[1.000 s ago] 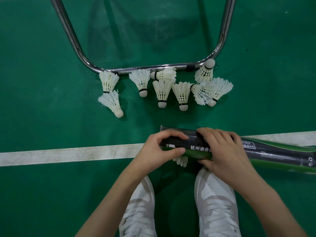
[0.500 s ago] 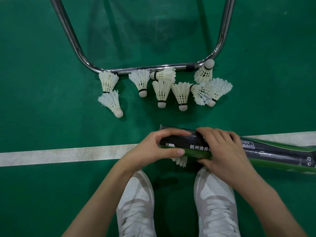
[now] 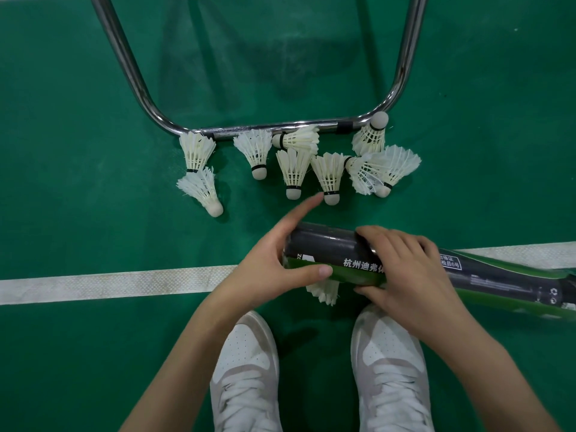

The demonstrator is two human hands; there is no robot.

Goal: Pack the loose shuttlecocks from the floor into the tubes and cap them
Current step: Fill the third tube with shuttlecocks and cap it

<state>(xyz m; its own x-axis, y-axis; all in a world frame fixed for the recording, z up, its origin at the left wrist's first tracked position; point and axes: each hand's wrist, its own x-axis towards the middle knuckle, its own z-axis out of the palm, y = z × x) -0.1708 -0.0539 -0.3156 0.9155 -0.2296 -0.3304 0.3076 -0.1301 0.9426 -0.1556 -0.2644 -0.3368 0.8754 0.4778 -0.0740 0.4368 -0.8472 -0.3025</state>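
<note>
A dark grey and green shuttlecock tube [image 3: 330, 255] lies level across the white court line. My right hand [image 3: 405, 275] grips it around the middle. My left hand [image 3: 274, 260] sits at the tube's left end, thumb pressed on its underside, index finger stretched forward toward a shuttlecock [image 3: 328, 179]. Several white feather shuttlecocks lie in a row on the green floor, from the leftmost one [image 3: 202, 191] to the rightmost cluster [image 3: 383, 169]. One more shuttlecock [image 3: 324, 291] shows its feathers under the tube.
A chrome tube frame [image 3: 274, 127] bends in a U just behind the row of shuttlecocks. The white court line [image 3: 109, 283] runs left to right. My two white sneakers [image 3: 246, 369] stand below the tube.
My left hand's fingers have lifted off the top of the tube's end and the index finger now stretches forward toward the shuttlecocks. The right hand and the tube have stayed put.
</note>
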